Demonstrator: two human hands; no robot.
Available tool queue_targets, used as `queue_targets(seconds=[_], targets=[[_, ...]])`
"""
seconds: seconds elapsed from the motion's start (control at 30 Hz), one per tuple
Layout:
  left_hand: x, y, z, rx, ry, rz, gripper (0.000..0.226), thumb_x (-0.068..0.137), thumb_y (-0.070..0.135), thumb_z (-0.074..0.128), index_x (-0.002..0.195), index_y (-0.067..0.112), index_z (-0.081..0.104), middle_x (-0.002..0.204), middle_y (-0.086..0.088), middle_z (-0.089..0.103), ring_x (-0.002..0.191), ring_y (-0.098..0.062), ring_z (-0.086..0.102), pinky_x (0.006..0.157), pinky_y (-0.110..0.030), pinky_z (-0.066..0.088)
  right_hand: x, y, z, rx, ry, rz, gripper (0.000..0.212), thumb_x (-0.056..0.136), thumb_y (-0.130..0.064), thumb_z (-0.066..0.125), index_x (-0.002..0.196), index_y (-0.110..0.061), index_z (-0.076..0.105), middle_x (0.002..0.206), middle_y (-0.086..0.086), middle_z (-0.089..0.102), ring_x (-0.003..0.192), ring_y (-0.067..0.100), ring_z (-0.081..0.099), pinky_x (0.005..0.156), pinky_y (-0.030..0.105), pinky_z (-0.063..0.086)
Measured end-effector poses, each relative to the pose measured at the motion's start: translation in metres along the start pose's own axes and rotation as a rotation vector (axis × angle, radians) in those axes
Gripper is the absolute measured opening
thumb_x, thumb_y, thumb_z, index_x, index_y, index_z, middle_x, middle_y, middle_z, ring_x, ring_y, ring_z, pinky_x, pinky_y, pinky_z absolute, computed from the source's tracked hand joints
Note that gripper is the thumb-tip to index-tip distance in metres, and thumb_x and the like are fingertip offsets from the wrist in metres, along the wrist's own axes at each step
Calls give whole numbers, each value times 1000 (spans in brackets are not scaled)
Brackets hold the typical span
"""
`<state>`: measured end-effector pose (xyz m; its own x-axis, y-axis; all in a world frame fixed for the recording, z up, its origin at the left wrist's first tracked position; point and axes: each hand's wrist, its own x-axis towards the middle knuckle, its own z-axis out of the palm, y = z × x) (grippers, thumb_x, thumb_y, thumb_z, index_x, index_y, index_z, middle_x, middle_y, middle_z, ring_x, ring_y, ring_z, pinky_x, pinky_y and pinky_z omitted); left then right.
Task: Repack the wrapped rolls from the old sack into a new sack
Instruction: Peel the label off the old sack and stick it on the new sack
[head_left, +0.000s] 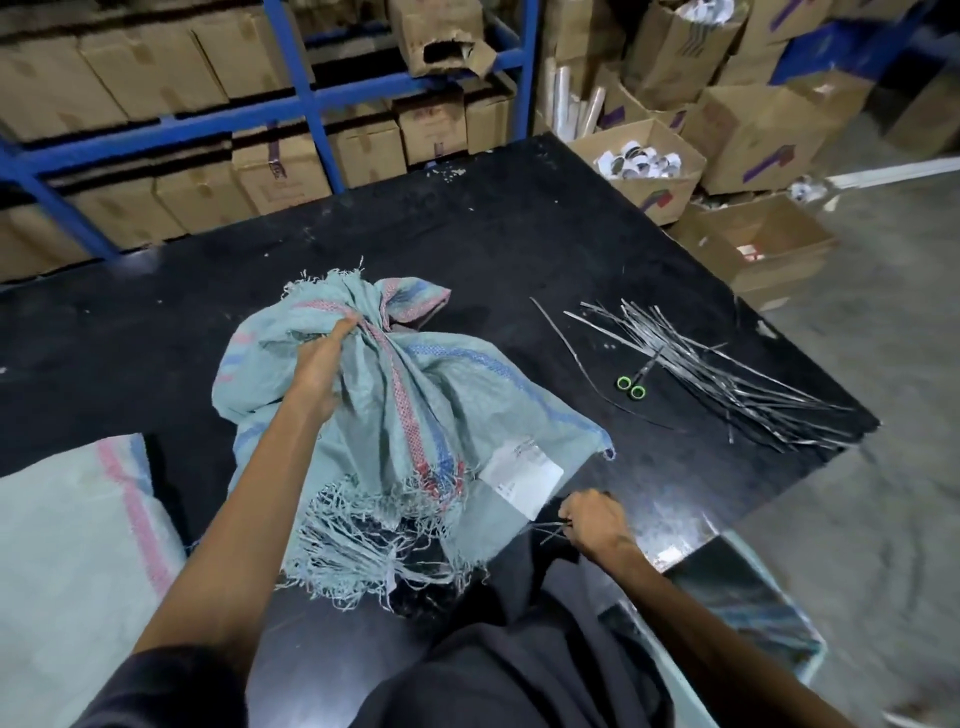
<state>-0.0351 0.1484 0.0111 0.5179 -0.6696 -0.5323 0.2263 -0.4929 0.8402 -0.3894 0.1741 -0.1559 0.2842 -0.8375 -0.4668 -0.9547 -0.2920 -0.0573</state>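
A pale green woven sack (415, 415) with red and blue stripes lies crumpled on the black table (467, 234), its frayed cut edge toward me and a white label near its right corner. My left hand (324, 364) grips a bunched fold near the sack's far end. My right hand (592, 522) is at the table's near edge, pinching a few thin dark strips. A second, fuller pale sack (67, 545) with a pink stripe stands at the lower left. No wrapped rolls are visible.
A pile of thin silvery strips (727, 374) and green-handled scissors (631, 387) lie on the table's right side. A dark-lined bin (753, 613) stands at the lower right. Blue racks (306, 98) with cartons stand behind, and open cartons (644, 161) sit at the right.
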Motion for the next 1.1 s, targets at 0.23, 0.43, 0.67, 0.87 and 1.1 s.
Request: queue_targets(seconds=[0.23, 0.43, 0.67, 0.87, 1.1], targets=[[-23, 31, -3, 952, 279, 111, 76, 93, 65, 42, 128, 0, 58, 136, -21, 57, 123, -38, 54, 99, -42, 42, 17, -12, -46, 228, 296, -93, 20, 84, -24, 63, 101, -30, 73, 100, -9, 73, 93, 17, 71, 75, 27, 52], [-79, 32, 52, 1314, 280, 776, 48, 96, 39, 57, 135, 11, 52, 124, -15, 62, 116, -33, 58, 91, -41, 48, 46, -25, -80, 362, 461, -405, 27, 77, -16, 75, 101, -27, 70, 100, -12, 65, 93, 13, 65, 64, 32, 56], [1, -95, 109, 1763, -462, 650, 113, 83, 27, 74, 159, 17, -9, 166, -6, -16, 153, -20, -12, 124, -38, -4, 83, -31, -79, 329, 466, -521, 26, 75, -6, 74, 95, -22, 73, 102, -3, 63, 95, 22, 64, 73, 36, 57], [47, -88, 107, 1902, -338, 607, 133, 78, 32, 83, 154, 22, -26, 163, -9, -26, 152, -26, -17, 124, -39, -5, 105, -31, -88, 387, 560, -638, 23, 79, 1, 74, 99, -10, 72, 122, 2, 64, 106, 24, 64, 86, 36, 57], [73, -85, 96, 1954, -330, 649, 139, 69, 60, 80, 154, 23, -25, 164, -7, -22, 153, -26, -15, 124, -42, -5, 122, -40, -102, 379, 644, -696, 7, 84, -1, 70, 85, -8, 70, 117, 1, 67, 107, 22, 62, 81, 37, 55]])
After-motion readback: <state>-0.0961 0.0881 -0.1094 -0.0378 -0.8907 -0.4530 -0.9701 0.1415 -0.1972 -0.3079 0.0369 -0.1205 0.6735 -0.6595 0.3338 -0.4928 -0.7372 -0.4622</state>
